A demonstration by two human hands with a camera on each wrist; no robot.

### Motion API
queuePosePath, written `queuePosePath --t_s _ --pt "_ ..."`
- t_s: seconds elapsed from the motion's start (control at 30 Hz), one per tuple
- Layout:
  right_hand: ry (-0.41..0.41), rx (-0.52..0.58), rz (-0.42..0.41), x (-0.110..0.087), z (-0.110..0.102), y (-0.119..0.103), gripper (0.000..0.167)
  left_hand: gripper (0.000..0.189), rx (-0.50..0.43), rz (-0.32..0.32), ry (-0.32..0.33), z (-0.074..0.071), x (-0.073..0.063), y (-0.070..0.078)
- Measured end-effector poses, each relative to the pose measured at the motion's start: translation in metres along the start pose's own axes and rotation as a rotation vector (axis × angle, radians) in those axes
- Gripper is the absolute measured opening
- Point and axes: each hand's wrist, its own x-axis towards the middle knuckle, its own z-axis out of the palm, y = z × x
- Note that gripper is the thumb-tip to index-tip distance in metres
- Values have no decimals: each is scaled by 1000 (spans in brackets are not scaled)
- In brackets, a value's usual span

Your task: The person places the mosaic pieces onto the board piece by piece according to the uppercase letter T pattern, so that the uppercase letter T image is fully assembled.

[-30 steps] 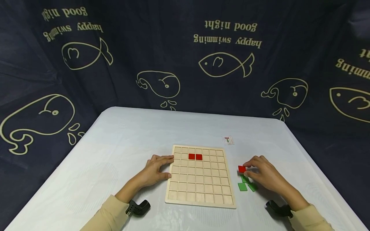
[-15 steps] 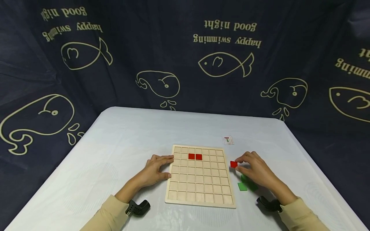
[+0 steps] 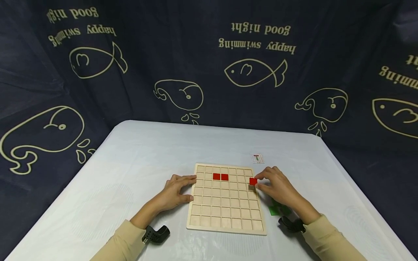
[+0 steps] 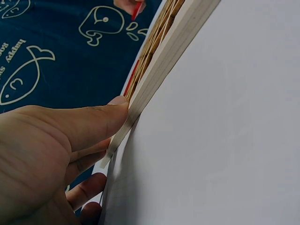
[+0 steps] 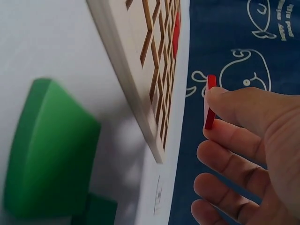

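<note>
My left hand [image 3: 173, 193] rests against the left edge of a pale wooden grid board [image 3: 225, 201], thumb and fingertips spread along the rim. The left wrist view shows the thumb [image 4: 101, 123] pressing the board's side. Between thumb and index finger, my right hand [image 3: 277, 185] pinches a small red square tile [image 3: 253, 181]. That tile is held up over the board's right border, near the second and third rows. Two more red tiles lie side by side in the second row: one red tile [image 3: 216, 176] and its neighbour [image 3: 224, 177].
Several green tiles [image 3: 274, 211] lie on the white table right of the board, partly hidden by the right arm. A small printed card [image 3: 257, 158] with a red and green T pattern lies beyond the board. A dark curtain [image 3: 209, 65] hangs behind the table.
My right hand has carried the red tile leftward and slightly away from me, from beside the green tiles to the board's right border. The left hand and board stay put.
</note>
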Motion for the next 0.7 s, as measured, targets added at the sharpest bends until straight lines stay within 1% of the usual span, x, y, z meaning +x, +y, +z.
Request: queuePosePath --t_s 0.2,0.53,0.7 --pt "-16 13 -1 9 4 -6 19 59 -1 0 1 0 0 0" --pt "-44 31 3 20 11 -13 21 59 -6 -5 2 1 0 -1" --pt "-44 41 -4 25 15 -17 22 59 -11 -11 2 1 0 -1"
